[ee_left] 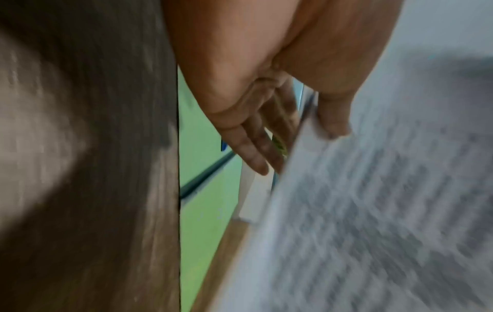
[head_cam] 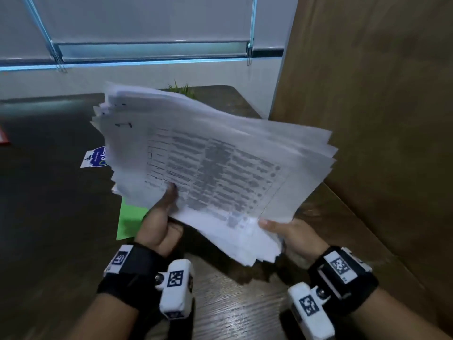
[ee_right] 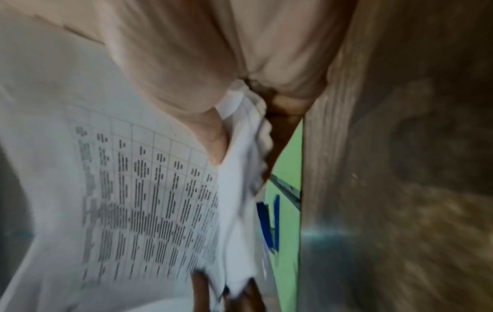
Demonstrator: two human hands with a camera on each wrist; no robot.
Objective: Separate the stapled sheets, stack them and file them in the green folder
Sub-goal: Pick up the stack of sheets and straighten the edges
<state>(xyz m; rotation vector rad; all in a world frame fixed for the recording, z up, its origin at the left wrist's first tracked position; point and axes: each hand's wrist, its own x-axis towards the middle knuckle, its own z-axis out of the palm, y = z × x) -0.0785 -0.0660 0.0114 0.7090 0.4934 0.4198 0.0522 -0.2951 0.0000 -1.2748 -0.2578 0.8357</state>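
A thick, uneven stack of printed sheets [head_cam: 215, 168] hangs in the air over the dark wooden table [head_cam: 232, 310], with a table of text on its top page. My left hand [head_cam: 164, 212] grips its near left edge, thumb on top and fingers beneath. At the near right corner my right hand [head_cam: 277, 229] pinches the stack the same way. The green folder [head_cam: 130, 222] lies flat on the table below, mostly hidden by the paper. The left wrist view shows the left hand [ee_left: 293, 145] on the sheets [ee_left: 373, 211] above the folder [ee_left: 202, 190]. The right wrist view shows the right hand [ee_right: 248, 135] on the sheets [ee_right: 133, 190].
A tall wooden panel [head_cam: 367, 119] stands close on the right. A white card with a blue print [head_cam: 94, 158] lies left of the stack. A red object [head_cam: 3, 138] shows at the far left edge and a small green plant [head_cam: 181, 89] stands behind the paper.
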